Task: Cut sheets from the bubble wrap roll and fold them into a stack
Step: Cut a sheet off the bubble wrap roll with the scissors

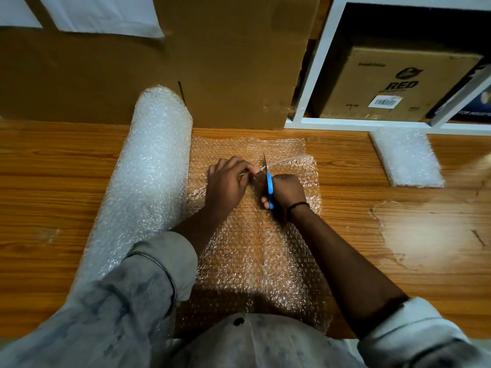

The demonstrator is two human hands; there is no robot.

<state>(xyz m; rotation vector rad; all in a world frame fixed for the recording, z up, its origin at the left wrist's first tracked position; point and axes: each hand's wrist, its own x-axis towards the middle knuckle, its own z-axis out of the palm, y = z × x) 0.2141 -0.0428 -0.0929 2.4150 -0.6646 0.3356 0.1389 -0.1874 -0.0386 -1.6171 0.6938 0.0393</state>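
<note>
Mid-frame, the right hand (285,193) grips blue scissors (269,181) — the left hand (225,185) pinches limp, light bubble wrap (249,251) (best held taut beside the blades).

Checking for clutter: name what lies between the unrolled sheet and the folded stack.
Head view: only bare wooden table between unrolled sheet and folded stack.

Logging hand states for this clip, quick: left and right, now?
Left hand: pinches the clear bubble wrap sheet.
Right hand: grips the blue-handled metal scissors.
</note>
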